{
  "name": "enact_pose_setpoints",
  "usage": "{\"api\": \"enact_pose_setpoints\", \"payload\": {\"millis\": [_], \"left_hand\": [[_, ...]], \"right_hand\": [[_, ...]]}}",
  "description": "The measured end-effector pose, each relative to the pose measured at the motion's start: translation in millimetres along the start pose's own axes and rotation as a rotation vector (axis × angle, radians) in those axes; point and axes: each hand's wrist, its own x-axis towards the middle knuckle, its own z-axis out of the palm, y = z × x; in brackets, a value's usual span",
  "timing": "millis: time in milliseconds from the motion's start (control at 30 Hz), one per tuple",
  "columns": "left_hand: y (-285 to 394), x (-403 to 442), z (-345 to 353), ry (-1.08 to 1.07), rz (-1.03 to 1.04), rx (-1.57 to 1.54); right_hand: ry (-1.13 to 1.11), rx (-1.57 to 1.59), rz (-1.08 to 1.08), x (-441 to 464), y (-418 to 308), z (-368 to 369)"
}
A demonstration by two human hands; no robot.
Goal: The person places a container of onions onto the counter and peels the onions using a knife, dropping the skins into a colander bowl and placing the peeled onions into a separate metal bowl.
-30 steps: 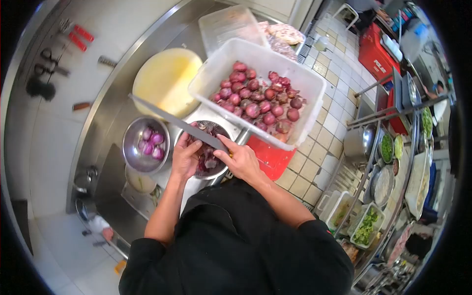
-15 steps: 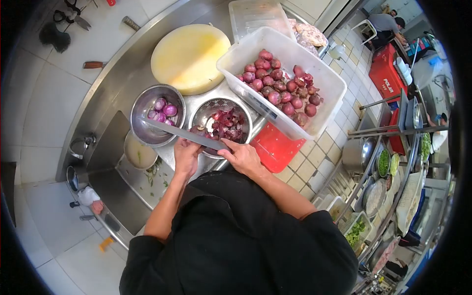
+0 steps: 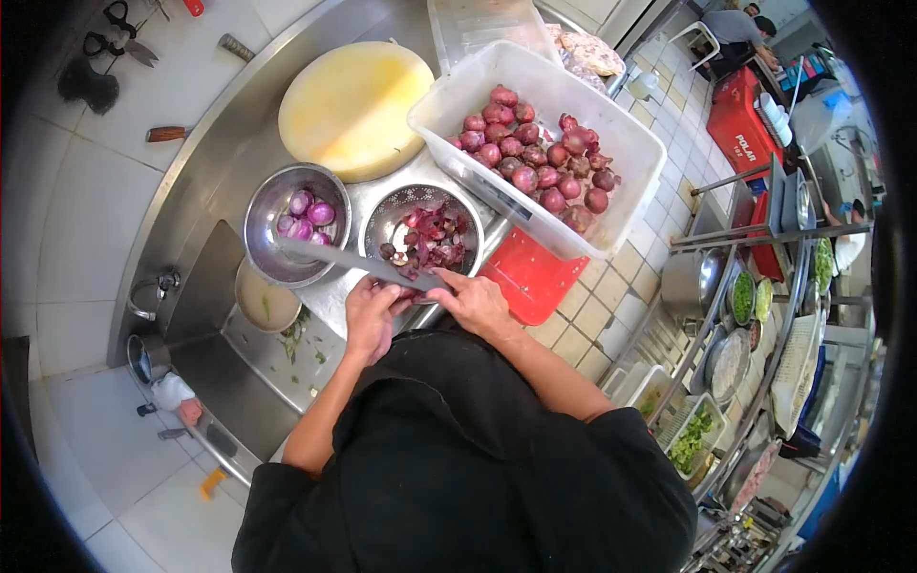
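Note:
My right hand (image 3: 475,304) is closed around the handle end of a long knife (image 3: 355,260), whose blade points left over the steel bowl. My left hand (image 3: 368,313) is closed just below the blade, on what looks like a red onion, mostly hidden by fingers and knife. Beyond my hands a perforated colander (image 3: 375,212) holds dark red onion skins (image 3: 437,239). To its left, a steel bowl (image 3: 256,222) contains several peeled onions (image 3: 302,202). Several unpeeled red onions (image 3: 523,177) lie in a clear plastic bin (image 3: 630,181) at the upper right.
A thick round yellowish board (image 3: 353,105) rests at the back of the steel sink counter. Below the bin lies a red board (image 3: 531,272). The sink basin (image 3: 215,325) and tap (image 3: 153,294) are at left. Shelves with food containers (image 3: 697,435) stand right; a person (image 3: 734,38) is far off.
The whole view has shifted slightly. The knife blade is blurred now, and a dark red piece shows between my hands below it. Both hands stay close together near the colander.

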Motion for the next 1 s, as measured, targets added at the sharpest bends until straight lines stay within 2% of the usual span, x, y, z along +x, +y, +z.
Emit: {"api": "enact_pose_setpoints", "payload": {"millis": [67, 100, 200, 300, 333, 433, 467, 567, 667, 1000], "left_hand": [[14.3, -12.7, 1.1, -0.128, 0.041, -0.010], [15.6, -10.8, -0.8, -0.112, -0.007, -0.009], [4.1, 12.0, -13.3, -0.049, -0.122, -0.031], [-10.6, 43.3, -34.6, -0.089, -0.031, 0.583], [-16.8, 49.8, -41.3, -0.051, 0.270, 1.014], [-4.1, 47.2, -31.7, 0.033, 0.258, 0.761], [3.2, 39.4, -18.6, 0.032, 0.222, 0.504], [-12.6, 47.8, -30.3, -0.006, 0.121, 0.122], [-9.7, 44.7, -27.1, 0.011, 0.077, -0.016], [-15.8, 40.2, -24.2, 0.015, 0.209, 0.174]], "right_hand": [[-0.031, -0.032, 0.145, 4.0, 26.2, -4.6], [-0.117, -0.026, 0.194, 4.6, 30.7, -17.9], [-0.158, 0.072, 0.145, 4.5, 23.3, -25.0], [-0.171, 0.163, 0.090, 8.9, 5.8, -14.3], [-0.175, 0.154, 0.086, 6.3, -2.1, -14.1], [-0.175, 0.104, 0.088, -1.6, -12.6, -17.7], [-0.173, 0.107, 0.098, -3.8, -11.6, -16.9], [-0.148, 0.117, 0.086, -8.3, -16.1, -18.3], [-0.148, 0.108, 0.090, -12.3, -25.0, -28.2], [-0.167, 0.134, 0.115, -21.5, -22.5, -25.1]]}}
